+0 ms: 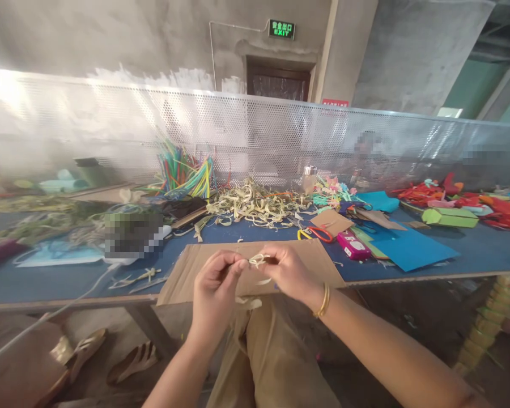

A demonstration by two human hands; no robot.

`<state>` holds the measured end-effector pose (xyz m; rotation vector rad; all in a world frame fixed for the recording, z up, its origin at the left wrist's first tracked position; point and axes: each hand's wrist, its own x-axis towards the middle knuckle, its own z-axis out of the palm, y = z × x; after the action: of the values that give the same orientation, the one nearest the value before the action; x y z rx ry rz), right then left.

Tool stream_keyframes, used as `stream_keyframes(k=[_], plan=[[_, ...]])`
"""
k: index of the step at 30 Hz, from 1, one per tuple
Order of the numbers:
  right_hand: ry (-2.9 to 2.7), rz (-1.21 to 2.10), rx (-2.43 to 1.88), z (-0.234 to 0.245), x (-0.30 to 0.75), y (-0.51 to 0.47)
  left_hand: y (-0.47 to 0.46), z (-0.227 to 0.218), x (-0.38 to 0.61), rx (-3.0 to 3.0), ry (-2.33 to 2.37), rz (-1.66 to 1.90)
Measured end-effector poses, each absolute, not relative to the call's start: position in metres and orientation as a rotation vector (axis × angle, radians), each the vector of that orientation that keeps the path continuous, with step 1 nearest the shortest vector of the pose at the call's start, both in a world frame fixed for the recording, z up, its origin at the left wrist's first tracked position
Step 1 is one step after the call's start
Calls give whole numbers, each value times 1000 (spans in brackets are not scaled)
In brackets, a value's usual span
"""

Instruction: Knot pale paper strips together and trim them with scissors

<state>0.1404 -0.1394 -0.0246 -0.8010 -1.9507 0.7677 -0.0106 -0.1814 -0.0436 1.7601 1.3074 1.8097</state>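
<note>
Over the cardboard sheet [182, 277], my left hand [219, 283] pinches one side of a small looped strip of pale dried husk [258, 259]. The fingertips of my right hand [289, 272] are closed on the strip's other side, and a gold bangle circles that wrist. Between the hands the strip forms a thin twisted loop; its exact knotting is too small to make out. A loose pale husk end [249, 304] hangs below, above my lap. Beyond the cardboard lies a heap of similar curled husk strips [259, 204].
Scissors with red-orange handles [321, 234] and a magenta box [353, 245] lie past the cardboard's far right corner. Blue paper [412, 246] is further right. A white cable [55, 317] droops over the table edge at left. A perforated metal screen [263, 130] borders the back.
</note>
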Motion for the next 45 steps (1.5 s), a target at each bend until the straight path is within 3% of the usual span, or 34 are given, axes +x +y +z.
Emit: stream_keyframes(k=[3,7,10,13,15,20,27,32,36,41,45], plan=[[-1985,574,-774,-32,133,-156,-184,-44,-9,1778,1510,1848],[-2146,288,-755,-8,142,-156,-187,-36,-16,2094,1578,1627],[-2069,689,-766,3,149,-139,-186,-33,-22,1964,1291,1508],[-1724,1318,-733,-8,142,-133,-185,-39,-14,1428,1076,1629],[-1488,1514,-704,-21,131,-138,-185,-45,-2,1082,963,1711],[-1307,1283,-669,-42,111,-157,-187,-54,19,824,907,1825],[-1495,1059,-741,-40,124,-146,-187,-50,13,720,1005,1695],[-1564,1022,-774,-33,129,-139,-189,-46,8,795,1020,1590],[-1523,1186,-816,-27,134,-131,-186,-45,-7,978,1092,1443],[-1553,1161,-902,-24,140,-122,-174,-45,-28,1569,1442,1584],[-1640,1081,-945,-21,140,-122,-170,-40,-27,2026,1491,1472]])
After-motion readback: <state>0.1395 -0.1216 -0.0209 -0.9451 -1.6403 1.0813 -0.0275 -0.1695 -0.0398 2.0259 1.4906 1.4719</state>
